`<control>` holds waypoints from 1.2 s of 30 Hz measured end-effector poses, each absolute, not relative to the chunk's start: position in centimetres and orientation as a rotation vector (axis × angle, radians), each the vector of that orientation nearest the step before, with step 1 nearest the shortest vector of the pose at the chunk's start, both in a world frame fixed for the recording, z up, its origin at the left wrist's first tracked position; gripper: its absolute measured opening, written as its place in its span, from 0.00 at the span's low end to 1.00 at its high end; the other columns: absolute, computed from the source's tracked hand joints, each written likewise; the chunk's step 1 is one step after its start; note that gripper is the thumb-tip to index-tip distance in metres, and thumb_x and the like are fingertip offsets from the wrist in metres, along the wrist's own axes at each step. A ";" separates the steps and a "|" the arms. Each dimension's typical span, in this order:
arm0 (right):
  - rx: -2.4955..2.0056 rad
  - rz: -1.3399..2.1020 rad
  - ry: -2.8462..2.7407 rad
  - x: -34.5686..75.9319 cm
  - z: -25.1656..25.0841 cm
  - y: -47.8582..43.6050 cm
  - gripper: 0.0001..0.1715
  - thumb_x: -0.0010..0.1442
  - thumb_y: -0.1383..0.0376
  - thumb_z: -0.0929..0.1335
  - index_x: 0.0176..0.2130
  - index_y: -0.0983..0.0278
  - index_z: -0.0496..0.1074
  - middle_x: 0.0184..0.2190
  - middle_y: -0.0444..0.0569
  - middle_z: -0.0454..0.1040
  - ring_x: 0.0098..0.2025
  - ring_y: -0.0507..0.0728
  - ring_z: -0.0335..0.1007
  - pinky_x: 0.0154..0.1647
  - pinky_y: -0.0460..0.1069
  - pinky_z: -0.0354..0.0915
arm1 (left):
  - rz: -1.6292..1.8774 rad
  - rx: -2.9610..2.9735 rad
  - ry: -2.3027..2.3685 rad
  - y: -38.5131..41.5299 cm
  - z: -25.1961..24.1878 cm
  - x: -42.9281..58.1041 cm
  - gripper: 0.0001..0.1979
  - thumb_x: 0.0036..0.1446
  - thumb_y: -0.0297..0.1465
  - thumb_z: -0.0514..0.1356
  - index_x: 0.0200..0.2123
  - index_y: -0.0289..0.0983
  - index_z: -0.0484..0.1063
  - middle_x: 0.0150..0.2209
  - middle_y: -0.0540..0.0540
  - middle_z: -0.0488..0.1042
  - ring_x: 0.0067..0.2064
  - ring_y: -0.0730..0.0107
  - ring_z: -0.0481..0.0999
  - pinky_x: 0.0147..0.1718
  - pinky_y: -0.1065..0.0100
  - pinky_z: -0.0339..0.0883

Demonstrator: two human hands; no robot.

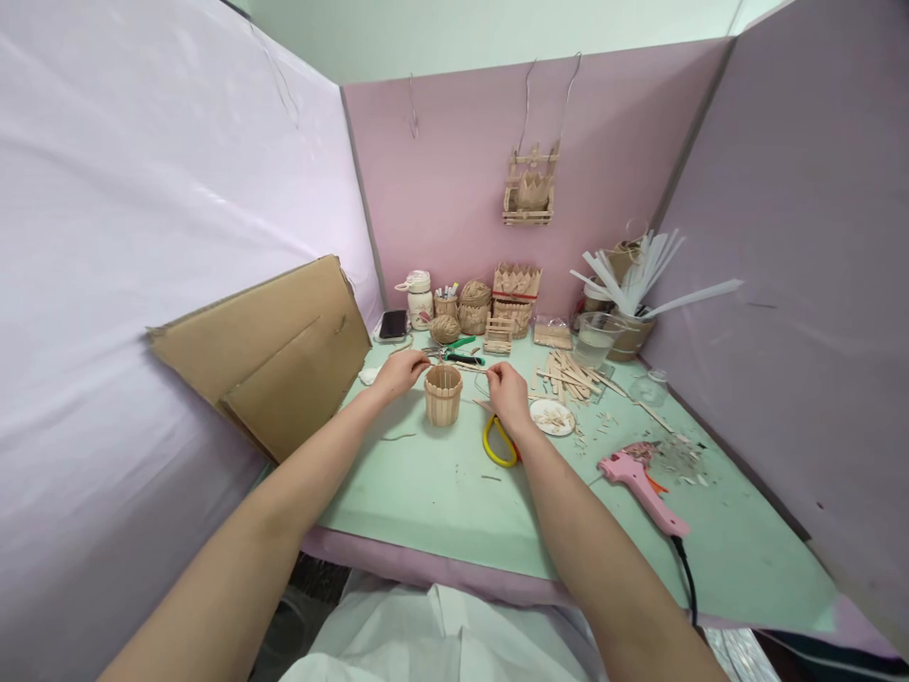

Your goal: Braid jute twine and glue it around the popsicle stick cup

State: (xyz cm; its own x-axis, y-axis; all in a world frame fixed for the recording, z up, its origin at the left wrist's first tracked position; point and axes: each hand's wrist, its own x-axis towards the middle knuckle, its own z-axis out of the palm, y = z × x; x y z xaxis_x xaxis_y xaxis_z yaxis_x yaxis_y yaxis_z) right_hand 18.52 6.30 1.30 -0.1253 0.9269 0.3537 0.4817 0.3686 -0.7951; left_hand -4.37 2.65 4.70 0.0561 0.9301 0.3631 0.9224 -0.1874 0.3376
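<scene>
I see green table (426, 507) mostly open from the wooden-stick cup (443, 400) to its six-o'clock edge, pink wall (440, 189) at twelve; left hand (403, 372) and right hand (509, 394) pinch a thin strand (470, 367).

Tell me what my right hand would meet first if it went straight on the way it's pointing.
Your right hand, pointing forward and left, would probably meet the black-and-green tool lying beyond it on the table, though depth is unclear and it might pass above.
</scene>
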 end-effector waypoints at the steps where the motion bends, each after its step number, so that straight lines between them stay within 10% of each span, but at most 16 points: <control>1: -1.263 0.603 -1.832 18.7 1.4 6.2 0.10 0.58 0.65 0.60 0.33 0.64 0.69 0.31 0.50 0.74 0.35 0.55 0.66 0.37 0.47 0.56 | 0.805 2.256 1.996 2.3 4.5 -4.3 0.14 0.56 0.34 0.51 0.35 0.37 0.75 0.37 0.44 0.76 0.38 0.65 0.72 0.38 0.67 0.63; 28: -1.083 0.804 -2.391 18.3 2.2 3.4 0.07 0.50 0.66 0.65 0.24 0.64 0.73 0.24 0.47 0.75 0.26 0.51 0.65 0.27 0.45 0.54 | 0.649 1.916 2.252 -4.8 2.1 -0.3 0.12 0.55 0.30 0.50 0.35 0.36 0.74 0.36 0.41 0.78 0.37 0.62 0.74 0.34 0.67 0.62; 36: -1.115 0.916 -2.302 17.9 2.3 3.1 0.07 0.48 0.65 0.67 0.23 0.66 0.74 0.22 0.46 0.74 0.24 0.50 0.63 0.25 0.44 0.53 | 0.665 1.520 2.225 -6.2 2.1 0.1 0.13 0.53 0.34 0.51 0.20 0.37 0.69 0.19 0.46 0.73 0.22 0.69 0.70 0.25 0.70 0.61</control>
State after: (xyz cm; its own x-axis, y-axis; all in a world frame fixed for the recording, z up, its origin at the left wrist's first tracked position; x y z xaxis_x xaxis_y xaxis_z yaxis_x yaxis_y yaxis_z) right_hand 17.93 3.13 2.30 -0.5893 0.8035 0.0843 0.5257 0.4606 -0.7152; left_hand 0.07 -6.15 2.09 -0.3538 0.9347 -0.0336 0.7630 0.3092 0.5676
